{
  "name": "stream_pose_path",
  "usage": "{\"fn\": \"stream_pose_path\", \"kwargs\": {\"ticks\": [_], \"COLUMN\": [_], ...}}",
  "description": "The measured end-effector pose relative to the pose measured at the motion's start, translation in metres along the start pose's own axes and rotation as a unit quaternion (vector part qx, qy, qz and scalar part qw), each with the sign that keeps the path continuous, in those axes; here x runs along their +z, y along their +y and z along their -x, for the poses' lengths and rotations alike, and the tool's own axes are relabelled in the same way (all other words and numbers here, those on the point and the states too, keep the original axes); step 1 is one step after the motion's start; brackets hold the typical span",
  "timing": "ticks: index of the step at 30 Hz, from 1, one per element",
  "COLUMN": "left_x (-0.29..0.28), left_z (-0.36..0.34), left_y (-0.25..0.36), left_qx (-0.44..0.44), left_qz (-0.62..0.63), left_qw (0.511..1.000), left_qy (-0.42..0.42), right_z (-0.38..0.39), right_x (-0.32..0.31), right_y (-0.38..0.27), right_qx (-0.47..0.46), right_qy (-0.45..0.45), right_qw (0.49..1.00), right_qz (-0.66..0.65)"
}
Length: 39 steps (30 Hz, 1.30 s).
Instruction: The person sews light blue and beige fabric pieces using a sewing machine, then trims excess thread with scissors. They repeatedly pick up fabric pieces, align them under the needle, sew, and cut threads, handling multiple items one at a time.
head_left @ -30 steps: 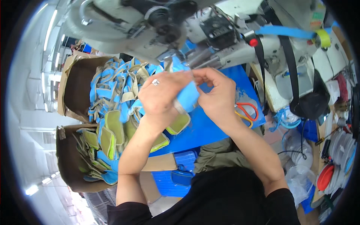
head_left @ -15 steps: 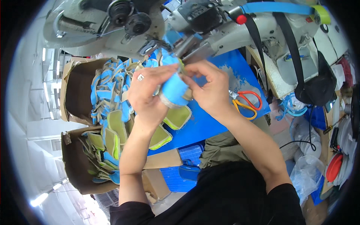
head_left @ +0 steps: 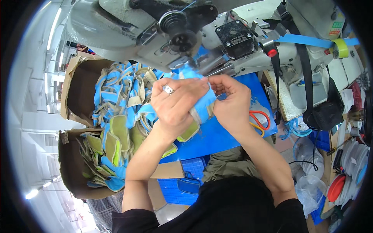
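Left of the grip, 2 cardboard boxes (head_left: 74,93) hold blue and yellow-green fabric pieces (head_left: 116,116). The left hand (head_left: 176,106), wearing a ring, and the right hand (head_left: 231,103) both close tightly on 1 blue fabric piece (head_left: 204,105) pinched between them. Above stands the sewing machine (head_left: 175,27). Right of the grip lie orange-handled scissors (head_left: 260,120).

The fabric piece (head_left: 202,106) is bright blue with beige trim. At nine o'clock, piled pieces (head_left: 112,145) show lime-yellow; at three, scissors (head_left: 260,120) have orange handles.
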State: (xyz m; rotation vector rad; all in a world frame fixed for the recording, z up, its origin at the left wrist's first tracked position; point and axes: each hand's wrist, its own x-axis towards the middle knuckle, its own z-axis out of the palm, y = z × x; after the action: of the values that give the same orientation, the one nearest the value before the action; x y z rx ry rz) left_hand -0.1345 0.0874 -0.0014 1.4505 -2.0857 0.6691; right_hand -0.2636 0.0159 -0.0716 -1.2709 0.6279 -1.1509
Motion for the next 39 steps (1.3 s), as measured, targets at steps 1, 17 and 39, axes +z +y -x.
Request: {"fn": "stream_pose_path", "kwargs": {"ticks": [1,17,39], "left_x": [0.001,0.003,0.005], "left_z": [0.000,0.021,0.012], "left_y": [0.001,-0.002,0.003], "left_qx": [-0.003,-0.087,-0.031], "left_qz": [0.002,0.126,-0.033], "left_qw": [1.000,0.987,0.999], "left_qy": [-0.001,0.056,-0.012], "right_z": [-0.001,0.014,0.008], "right_x": [-0.001,-0.008,-0.025], "right_y": [-0.004,0.024,-0.004], "right_qx": [0.015,-0.025,0.134], "right_qy": [-0.006,-0.035,-0.108], "right_qw": [1.000,0.999,0.978], "right_qz": [-0.004,-0.017,-0.118]}}
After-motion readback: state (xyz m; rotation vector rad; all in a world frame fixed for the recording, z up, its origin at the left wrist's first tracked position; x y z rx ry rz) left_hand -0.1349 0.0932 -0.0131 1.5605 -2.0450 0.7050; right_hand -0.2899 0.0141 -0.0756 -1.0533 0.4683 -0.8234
